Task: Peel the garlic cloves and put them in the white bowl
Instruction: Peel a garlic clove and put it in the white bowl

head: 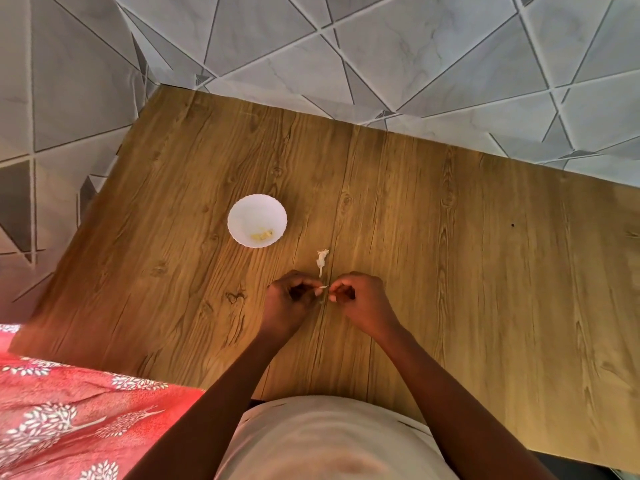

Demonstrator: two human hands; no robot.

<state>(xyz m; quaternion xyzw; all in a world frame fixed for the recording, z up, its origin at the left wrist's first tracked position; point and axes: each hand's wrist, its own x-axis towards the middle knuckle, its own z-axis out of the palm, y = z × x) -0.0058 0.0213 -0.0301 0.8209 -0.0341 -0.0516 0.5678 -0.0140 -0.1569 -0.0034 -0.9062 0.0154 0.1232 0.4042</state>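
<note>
While both hands work just above the wooden surface, the left hand and the right hand have their fingers curled in, pinching between them a small pale piece that looks like a garlic clove or its skin; it is too small to tell which. Judging by this, the peeling of one clove is under way and not finished. Just beyond the hands lies a white scrap of garlic stem and skin, apart from both hands. Farther back and to the left stands the white bowl, upright, with a few yellowish peeled cloves at its bottom, so part of the task looks done. No other unpeeled cloves show on the surface, so this may be among the last. Nothing stands between the hands and the bowl. A red patterned cloth lies at the near left, and grey tiles lie beyond.
</note>
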